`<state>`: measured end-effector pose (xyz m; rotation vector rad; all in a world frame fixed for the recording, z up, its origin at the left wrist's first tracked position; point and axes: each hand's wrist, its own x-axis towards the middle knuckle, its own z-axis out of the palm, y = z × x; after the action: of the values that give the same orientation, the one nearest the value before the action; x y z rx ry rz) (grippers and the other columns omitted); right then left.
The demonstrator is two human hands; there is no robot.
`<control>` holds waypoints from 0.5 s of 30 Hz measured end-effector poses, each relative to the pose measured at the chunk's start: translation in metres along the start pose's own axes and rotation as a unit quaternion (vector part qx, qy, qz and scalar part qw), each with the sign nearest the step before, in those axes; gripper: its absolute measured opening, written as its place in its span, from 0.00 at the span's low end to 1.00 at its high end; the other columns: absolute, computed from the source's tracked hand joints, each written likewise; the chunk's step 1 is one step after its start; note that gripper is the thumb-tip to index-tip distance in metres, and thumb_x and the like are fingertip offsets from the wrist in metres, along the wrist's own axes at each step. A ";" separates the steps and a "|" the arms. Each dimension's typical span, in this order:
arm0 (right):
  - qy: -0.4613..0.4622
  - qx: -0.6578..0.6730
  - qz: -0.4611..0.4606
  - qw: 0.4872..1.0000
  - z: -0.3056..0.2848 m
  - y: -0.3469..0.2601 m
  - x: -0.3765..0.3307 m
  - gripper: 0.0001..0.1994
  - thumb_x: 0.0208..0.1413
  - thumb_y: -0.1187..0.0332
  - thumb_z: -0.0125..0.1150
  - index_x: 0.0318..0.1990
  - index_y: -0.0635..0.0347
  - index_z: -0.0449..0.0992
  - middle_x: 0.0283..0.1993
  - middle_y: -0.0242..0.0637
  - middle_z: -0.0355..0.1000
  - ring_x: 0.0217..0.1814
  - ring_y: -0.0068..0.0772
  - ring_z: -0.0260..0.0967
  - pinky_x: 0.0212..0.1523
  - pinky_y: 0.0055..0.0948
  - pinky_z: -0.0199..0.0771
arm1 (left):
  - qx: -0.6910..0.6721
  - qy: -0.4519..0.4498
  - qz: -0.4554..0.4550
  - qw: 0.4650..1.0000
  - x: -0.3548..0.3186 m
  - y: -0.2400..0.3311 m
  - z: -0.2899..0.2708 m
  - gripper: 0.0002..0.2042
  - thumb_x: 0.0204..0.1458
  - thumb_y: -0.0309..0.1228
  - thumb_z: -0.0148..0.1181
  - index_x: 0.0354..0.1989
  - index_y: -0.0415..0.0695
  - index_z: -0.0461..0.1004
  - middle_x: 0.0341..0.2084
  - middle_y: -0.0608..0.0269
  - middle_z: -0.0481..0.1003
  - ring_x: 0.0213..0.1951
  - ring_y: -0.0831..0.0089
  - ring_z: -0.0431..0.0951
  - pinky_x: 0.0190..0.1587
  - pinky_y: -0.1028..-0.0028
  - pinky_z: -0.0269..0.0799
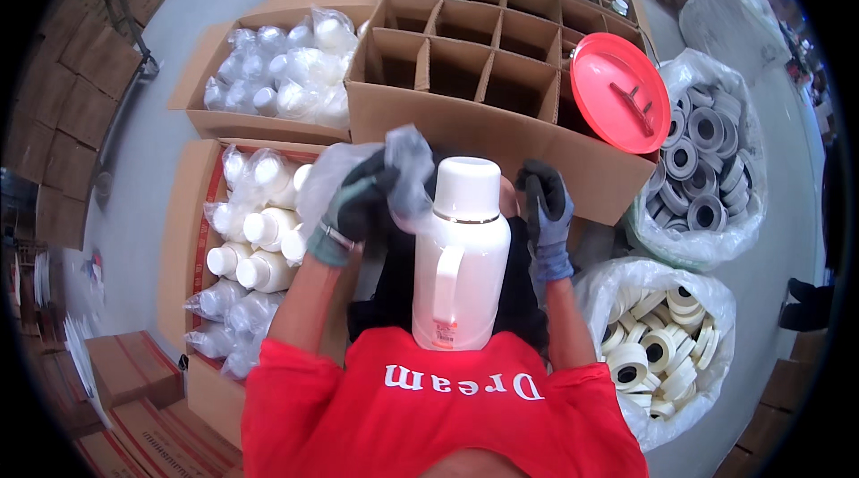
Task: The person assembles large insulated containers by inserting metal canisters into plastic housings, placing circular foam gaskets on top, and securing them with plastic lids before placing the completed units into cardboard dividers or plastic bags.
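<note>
A white vacuum flask (pixel 459 277) with a side handle and a white cap stands upright in front of my body, close to my red shirt. My gloved left hand (pixel 361 201), on the flask's left, is closed on a clear plastic bag (pixel 409 169). The bag is crumpled, and part of it spreads behind that hand. On the flask's other side, my gloved right hand (pixel 546 205) is raised with its fingers curled in, apart from the flask. Whether anything small is in those fingers is hidden.
Ahead stands a divided carton (pixel 501 107), with a red lid (pixel 617 89) holding small dark metal pieces on its right corner. Open cartons of bagged white flasks (pixel 259 228) line the left. On the right, lined bags hold grey rings (pixel 702 160) and cream rings (pixel 658 348).
</note>
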<state>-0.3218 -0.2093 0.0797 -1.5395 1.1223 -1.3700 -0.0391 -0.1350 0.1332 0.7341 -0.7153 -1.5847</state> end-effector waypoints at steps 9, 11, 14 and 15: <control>-0.371 0.025 0.041 0.927 0.084 -0.001 0.096 0.31 0.48 0.60 0.69 0.59 0.59 0.66 0.56 0.42 0.69 0.57 0.39 0.66 0.58 0.32 0.65 | -0.081 0.028 0.052 0.995 0.050 -0.008 -0.025 0.23 0.60 0.42 0.51 0.59 0.43 0.65 0.48 0.60 0.72 0.48 0.66 0.73 0.54 0.67 0.71; -0.308 -0.158 -0.049 0.937 0.093 0.024 0.103 0.26 0.46 0.60 0.64 0.54 0.59 0.70 0.49 0.50 0.72 0.51 0.51 0.69 0.53 0.36 0.69 | 0.125 0.027 0.156 0.980 0.041 -0.012 -0.012 0.20 0.57 0.38 0.56 0.54 0.40 0.70 0.50 0.60 0.73 0.48 0.68 0.74 0.52 0.68 0.72; -0.193 -0.163 -0.067 0.965 0.062 0.034 0.081 0.20 0.47 0.66 0.61 0.49 0.63 0.72 0.44 0.49 0.74 0.47 0.51 0.72 0.51 0.38 0.70 | -0.013 -0.075 -0.023 0.997 0.006 -0.008 -0.049 0.20 0.52 0.34 0.61 0.50 0.34 0.73 0.48 0.55 0.75 0.49 0.66 0.75 0.53 0.68 0.71; -0.137 -0.098 -0.025 0.985 0.048 0.018 0.063 0.18 0.47 0.68 0.60 0.46 0.64 0.72 0.45 0.50 0.73 0.48 0.51 0.71 0.51 0.38 0.70 | 0.033 -0.076 -0.062 0.995 -0.006 0.002 -0.043 0.20 0.51 0.32 0.61 0.50 0.33 0.73 0.48 0.54 0.75 0.49 0.67 0.76 0.53 0.67 0.71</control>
<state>-0.2747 -0.2755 0.0769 -1.8444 1.0756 -1.0624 -0.0031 -0.1314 0.1088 0.7221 -0.8497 -1.7522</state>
